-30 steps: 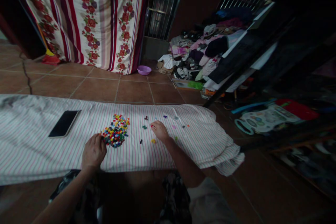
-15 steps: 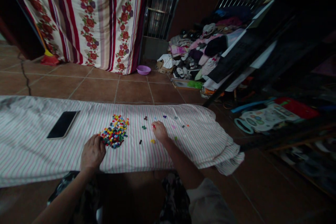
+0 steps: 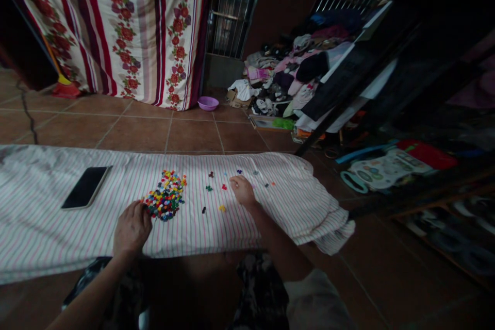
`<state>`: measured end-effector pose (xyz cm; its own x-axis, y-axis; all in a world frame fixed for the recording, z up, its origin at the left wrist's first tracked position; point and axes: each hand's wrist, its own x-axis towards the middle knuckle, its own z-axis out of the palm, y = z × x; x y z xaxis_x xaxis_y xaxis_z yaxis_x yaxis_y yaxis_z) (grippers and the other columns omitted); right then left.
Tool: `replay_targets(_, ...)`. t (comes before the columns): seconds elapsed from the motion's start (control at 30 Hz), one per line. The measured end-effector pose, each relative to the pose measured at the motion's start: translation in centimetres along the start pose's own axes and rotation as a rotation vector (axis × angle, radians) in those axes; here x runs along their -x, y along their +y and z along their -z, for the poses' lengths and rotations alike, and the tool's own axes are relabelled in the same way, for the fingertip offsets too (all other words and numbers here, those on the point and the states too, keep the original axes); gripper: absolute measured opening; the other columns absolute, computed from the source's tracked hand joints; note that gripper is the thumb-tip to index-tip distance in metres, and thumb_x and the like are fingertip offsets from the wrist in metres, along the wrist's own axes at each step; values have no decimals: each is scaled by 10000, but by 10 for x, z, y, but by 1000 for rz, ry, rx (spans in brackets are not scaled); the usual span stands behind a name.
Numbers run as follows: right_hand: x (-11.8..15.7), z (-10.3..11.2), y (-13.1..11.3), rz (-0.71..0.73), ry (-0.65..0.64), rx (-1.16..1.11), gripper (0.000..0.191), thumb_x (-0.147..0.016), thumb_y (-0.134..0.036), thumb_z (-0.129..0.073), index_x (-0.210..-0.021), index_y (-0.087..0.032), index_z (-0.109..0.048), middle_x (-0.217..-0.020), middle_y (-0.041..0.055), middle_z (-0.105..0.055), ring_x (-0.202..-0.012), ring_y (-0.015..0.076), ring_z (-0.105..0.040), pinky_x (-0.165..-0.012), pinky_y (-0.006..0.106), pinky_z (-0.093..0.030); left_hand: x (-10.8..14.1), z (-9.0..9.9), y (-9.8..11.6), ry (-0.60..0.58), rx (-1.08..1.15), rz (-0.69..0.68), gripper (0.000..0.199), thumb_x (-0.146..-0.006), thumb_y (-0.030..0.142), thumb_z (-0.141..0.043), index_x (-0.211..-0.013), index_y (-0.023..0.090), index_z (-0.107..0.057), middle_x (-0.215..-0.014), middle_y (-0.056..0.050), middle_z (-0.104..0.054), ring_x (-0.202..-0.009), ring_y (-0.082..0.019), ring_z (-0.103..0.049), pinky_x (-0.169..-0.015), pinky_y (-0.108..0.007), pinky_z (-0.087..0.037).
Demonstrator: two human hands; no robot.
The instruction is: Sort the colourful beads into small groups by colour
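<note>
A heap of tiny multicoloured plastic pieces (image 3: 166,197) lies on the striped cloth. At its left edge is my left hand (image 3: 133,227), fingers bent together and tips against the pieces; what they hold, if anything, is too small to make out. Farther right, my right hand (image 3: 243,191) hovers low over the cloth, its fingers drawn together and their contents hidden. Beside its fingertips sits a small red cluster (image 3: 224,186). Around it lie small groups by colour: green (image 3: 209,188), brown (image 3: 211,174), black (image 3: 203,210), yellow (image 3: 221,208), dark blue (image 3: 239,171) and orange (image 3: 273,183).
The striped cloth (image 3: 185,237) covers a long low surface before my knees. A phone (image 3: 85,187) lies at left. Beyond are a purple basin (image 3: 208,103), a floral curtain (image 3: 147,26), a clothes pile (image 3: 286,72) and, at right, a plastic toy (image 3: 379,170).
My right hand has let go of the red pieces and shifted slightly right of them. My left hand stays at the heap. The whole view has drifted a little.
</note>
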<state>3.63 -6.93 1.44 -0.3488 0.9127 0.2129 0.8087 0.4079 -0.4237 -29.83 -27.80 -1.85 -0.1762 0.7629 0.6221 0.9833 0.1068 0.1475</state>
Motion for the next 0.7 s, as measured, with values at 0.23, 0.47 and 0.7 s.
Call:
replay_targets(0.23, 4, 33, 54, -221, -24, 300, 281, -809, -151, -582, -1054, -203, -708, -1060, 76, -668, -989, 190, -591, -894, 269, -411, 0, 0, 0, 7, -29, -25, 196, -856, 223, -412, -1004, 145, -513, -1041, -163, -618, -977, -266, -588, -859, -406, -494)
replay_targets(0.47, 4, 29, 58, -153, -89, 310, 213, -840, -118, -534, -934, -171, -718, -971, 76, -667, -947, 178, -591, -857, 259, -406, 1, -1, -1, -6, -33, -6, 199, -860, 234, -410, -1008, 147, -510, -1053, -158, -613, -992, -267, -575, -875, -404, -482)
replay_targets(0.7, 2, 31, 34, -82, -139, 317, 250, -883, -114, -464, -941, -148, -705, -991, 84, -672, -957, 172, -578, -867, 246, -385, 1, 0, 0, -26, -12, 4, 193, -856, 239, -398, -989, 156, -510, -1047, -157, -611, -1002, -269, -573, -878, -413, -473)
